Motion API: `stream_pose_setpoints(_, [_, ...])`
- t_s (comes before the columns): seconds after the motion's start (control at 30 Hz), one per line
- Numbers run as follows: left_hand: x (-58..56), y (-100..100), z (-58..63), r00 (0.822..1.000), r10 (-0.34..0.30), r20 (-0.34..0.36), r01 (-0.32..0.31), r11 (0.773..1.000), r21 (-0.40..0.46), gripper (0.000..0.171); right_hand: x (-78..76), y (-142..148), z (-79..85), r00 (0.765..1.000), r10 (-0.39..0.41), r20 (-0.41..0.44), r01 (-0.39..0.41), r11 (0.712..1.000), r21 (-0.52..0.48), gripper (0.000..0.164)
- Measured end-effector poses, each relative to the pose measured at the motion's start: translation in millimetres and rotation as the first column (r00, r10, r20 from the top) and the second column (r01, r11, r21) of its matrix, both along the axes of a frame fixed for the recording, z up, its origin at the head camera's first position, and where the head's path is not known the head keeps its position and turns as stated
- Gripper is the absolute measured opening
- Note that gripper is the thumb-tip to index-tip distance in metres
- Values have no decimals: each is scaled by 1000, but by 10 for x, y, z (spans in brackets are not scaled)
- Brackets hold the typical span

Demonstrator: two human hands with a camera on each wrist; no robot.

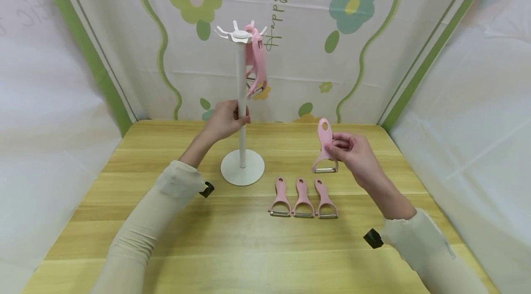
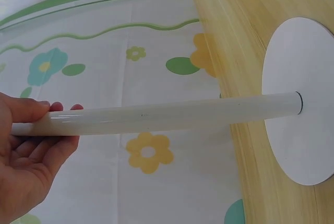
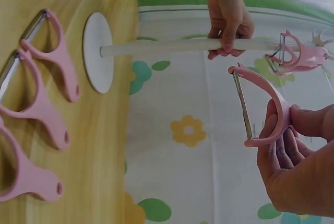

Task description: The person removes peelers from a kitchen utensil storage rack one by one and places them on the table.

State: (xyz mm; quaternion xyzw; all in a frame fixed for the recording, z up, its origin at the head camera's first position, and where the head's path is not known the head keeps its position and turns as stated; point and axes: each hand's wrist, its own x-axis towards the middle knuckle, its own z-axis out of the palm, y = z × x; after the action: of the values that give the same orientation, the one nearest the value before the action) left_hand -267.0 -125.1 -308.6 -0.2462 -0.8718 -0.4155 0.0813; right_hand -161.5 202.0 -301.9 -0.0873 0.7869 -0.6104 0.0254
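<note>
My right hand (image 1: 356,155) pinches a pink plastic Y-shaped peeler (image 1: 324,145), four o'clock from the white round-based stand (image 1: 242,139) my left hand (image 1: 224,121) grips; hanging seems the step, next calling for a bare hook (image 1: 235,26).

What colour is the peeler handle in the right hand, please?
The peeler handle is pink; it shows best in the head view.

A wood-grain table (image 1: 257,257); flower-printed cloth (image 1: 298,82) beyond its far edge; whitish left sheet (image 1: 50,105), whitish right sheet (image 1: 464,109).
</note>
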Motion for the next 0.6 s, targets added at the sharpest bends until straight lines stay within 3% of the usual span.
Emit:
stream_pose_setpoints(0.1, [2,3,3,1000,-3,-10,3,1000,3,5,21,74,-94,1000,1,21,-2,999,41,38])
stream_pose_setpoints(0.6, [6,10,-1,1000,5,4,-5,1000,15,5,67,443,-608,988,-27,152,20,998,53,40])
